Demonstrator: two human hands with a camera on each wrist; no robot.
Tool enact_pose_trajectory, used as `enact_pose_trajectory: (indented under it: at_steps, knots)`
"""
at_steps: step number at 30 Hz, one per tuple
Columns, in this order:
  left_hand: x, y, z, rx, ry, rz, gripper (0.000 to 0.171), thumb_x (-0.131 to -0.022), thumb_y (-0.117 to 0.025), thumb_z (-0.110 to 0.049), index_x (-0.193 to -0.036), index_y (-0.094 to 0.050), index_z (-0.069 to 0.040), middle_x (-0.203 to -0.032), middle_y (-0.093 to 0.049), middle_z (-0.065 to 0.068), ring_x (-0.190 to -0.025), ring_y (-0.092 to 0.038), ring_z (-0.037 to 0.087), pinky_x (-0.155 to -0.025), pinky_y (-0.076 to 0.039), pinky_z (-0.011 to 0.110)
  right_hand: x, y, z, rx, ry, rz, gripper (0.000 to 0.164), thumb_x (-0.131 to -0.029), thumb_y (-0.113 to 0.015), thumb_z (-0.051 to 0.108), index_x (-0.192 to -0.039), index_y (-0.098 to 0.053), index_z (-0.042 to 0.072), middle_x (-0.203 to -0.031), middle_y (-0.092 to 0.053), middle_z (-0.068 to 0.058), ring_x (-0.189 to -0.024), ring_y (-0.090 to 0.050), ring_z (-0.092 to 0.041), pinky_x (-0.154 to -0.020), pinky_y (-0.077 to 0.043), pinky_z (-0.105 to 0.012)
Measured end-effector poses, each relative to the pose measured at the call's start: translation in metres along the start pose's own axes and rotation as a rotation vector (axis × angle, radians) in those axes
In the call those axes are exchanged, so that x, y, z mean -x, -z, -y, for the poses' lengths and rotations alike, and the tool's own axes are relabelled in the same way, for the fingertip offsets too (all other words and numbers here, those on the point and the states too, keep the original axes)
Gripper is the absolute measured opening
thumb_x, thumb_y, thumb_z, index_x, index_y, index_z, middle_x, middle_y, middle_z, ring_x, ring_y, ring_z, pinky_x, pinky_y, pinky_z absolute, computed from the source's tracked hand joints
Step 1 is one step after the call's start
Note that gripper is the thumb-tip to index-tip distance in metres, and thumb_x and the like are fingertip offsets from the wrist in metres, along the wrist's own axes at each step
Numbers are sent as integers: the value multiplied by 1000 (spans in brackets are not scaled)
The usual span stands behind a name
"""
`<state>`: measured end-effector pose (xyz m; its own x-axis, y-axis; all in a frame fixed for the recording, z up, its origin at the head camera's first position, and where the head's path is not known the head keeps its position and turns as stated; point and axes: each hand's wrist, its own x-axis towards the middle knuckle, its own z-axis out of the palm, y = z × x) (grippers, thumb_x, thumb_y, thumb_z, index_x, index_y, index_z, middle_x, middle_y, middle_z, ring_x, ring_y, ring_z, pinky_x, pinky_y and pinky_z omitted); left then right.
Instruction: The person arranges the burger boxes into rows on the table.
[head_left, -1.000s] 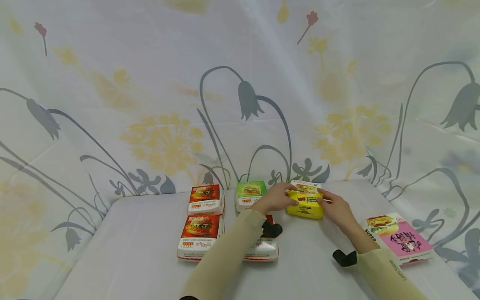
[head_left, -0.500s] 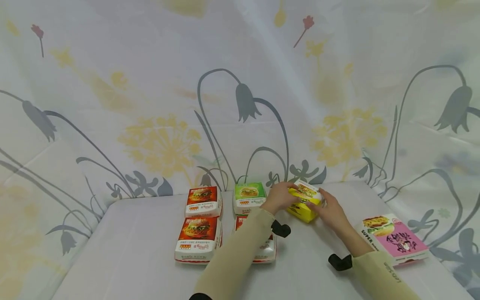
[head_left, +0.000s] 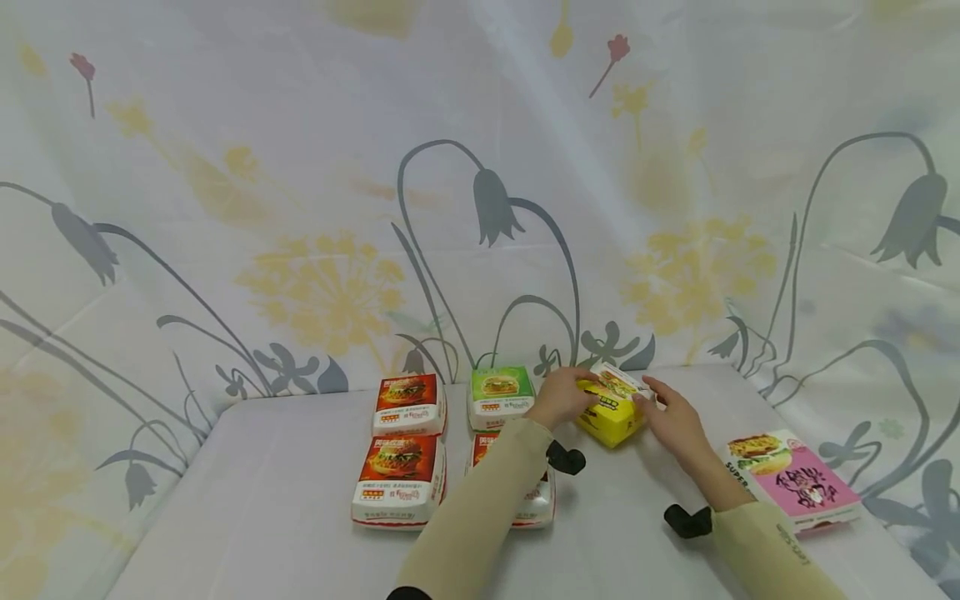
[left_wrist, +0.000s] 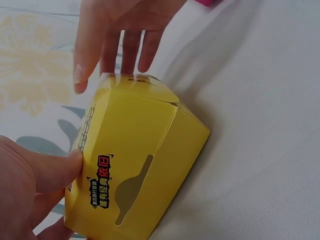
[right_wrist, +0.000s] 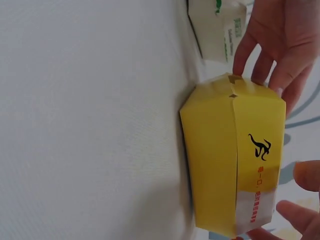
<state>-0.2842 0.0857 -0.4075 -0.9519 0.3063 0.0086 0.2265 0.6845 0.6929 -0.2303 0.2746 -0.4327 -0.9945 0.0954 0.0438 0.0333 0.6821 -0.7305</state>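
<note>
A yellow burger box (head_left: 611,423) with a burger picture on its white part sits on the table at the back right of centre, turned at an angle. My left hand (head_left: 561,398) grips its left end; in the left wrist view the thumb lies on the printed top of the yellow box (left_wrist: 132,145). At the other end is my right hand (head_left: 675,423), fingers loosely bent. In the right wrist view its thumb stands apart from the yellow box (right_wrist: 215,155), and a fingertip is beside the lower edge. Whether every right finger touches the box cannot be seen.
Two red-and-white burger boxes (head_left: 408,404) (head_left: 397,483) stand front to back at the left. Beside them are a green one (head_left: 501,396) and another red one (head_left: 534,504), partly behind my left sleeve. A pink box (head_left: 806,487) lies right. A flowered curtain (head_left: 480,275) hangs behind the table.
The yellow box has turned on the table from facing me to an angled position. My right thumb has come off it, and the right hand has moved slightly right.
</note>
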Motion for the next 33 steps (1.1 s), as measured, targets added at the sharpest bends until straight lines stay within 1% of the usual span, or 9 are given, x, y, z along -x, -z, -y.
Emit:
enact_pose_trajectory:
  at_steps: [3, 7, 12, 17, 20, 23, 27, 30, 33]
  knots:
    - [0, 0, 0, 16, -1, 20, 30, -91, -73, -18, -120, -74, -23, -134, -62, -6, -127, -53, 17, -102, -43, 32, -5, 2, -3, -6, 22, -6, 61, -105, -47, 36, -152, -35, 1, -148, -36, -35, -135, -36, -51, -107, -31, -65]
    - [-1, -1, 1, 33, 9, 51, 29, -93, -71, -17, -121, -74, -24, -140, -57, -11, -134, -47, 15, -108, -39, 32, -11, 5, -6, -18, 44, 14, 56, -104, -52, 32, -150, -41, 2, -147, -39, -33, -135, -36, -51, -106, -31, -66]
    - [-4, -3, 3, 38, 7, 76, 30, -95, -68, -16, -124, -72, -23, -143, -53, -15, -139, -42, 15, -113, -33, 34, -16, 9, -7, -60, 68, 77, 58, -103, -54, 31, -149, -41, -1, -148, -39, -32, -135, -37, -51, -107, -33, -63]
    - [-4, -2, 3, 33, -9, 99, 30, -96, -65, -14, -125, -72, -21, -143, -53, -15, -138, -42, 15, -113, -32, 32, -22, 14, -4, -129, 75, 153, 60, -103, -56, 30, -151, -38, -2, -149, -39, -31, -133, -41, -48, -106, -37, -59]
    - [-5, -2, 3, 23, -22, 110, 30, -97, -64, -14, -126, -71, -21, -143, -53, -15, -138, -42, 14, -113, -32, 31, -27, 16, -2, -116, 111, 189, 58, -102, -57, 26, -149, -40, -2, -148, -39, -33, -133, -40, -50, -106, -36, -62]
    - [-6, -2, 3, 21, -28, 114, 31, -98, -64, -14, -127, -71, -22, -144, -53, -16, -139, -41, 13, -113, -32, 31, -33, 17, -2, -90, 166, 222, 53, -102, -57, 21, -147, -44, -4, -148, -39, -33, -134, -38, -52, -106, -35, -63]
    - [-7, -2, 5, -1, -47, 106, 32, -97, -64, -14, -128, -70, -22, -144, -52, -15, -139, -41, 13, -113, -32, 30, -38, 16, -4, -86, 178, 256, 50, -102, -56, 20, -145, -46, -4, -151, -36, -31, -136, -33, -52, -107, -31, -64]
    - [-6, 1, 4, -24, -41, 90, 34, -96, -65, -15, -129, -69, -24, -143, -54, -12, -134, -47, 13, -106, -39, 29, -37, 13, -5, -91, 157, 256, 50, -103, -55, 21, -145, -46, -3, -152, -35, -30, -138, -31, -52, -108, -29, -65]
    - [-4, 5, 1, -32, -16, 67, 37, -95, -67, -16, -130, -68, -28, -141, -57, -7, -120, -55, 12, -91, -47, 26, -35, 9, -3, -69, 153, 235, 51, -103, -54, 22, -146, -45, -4, -151, -36, -30, -137, -32, -53, -107, -30, -65]
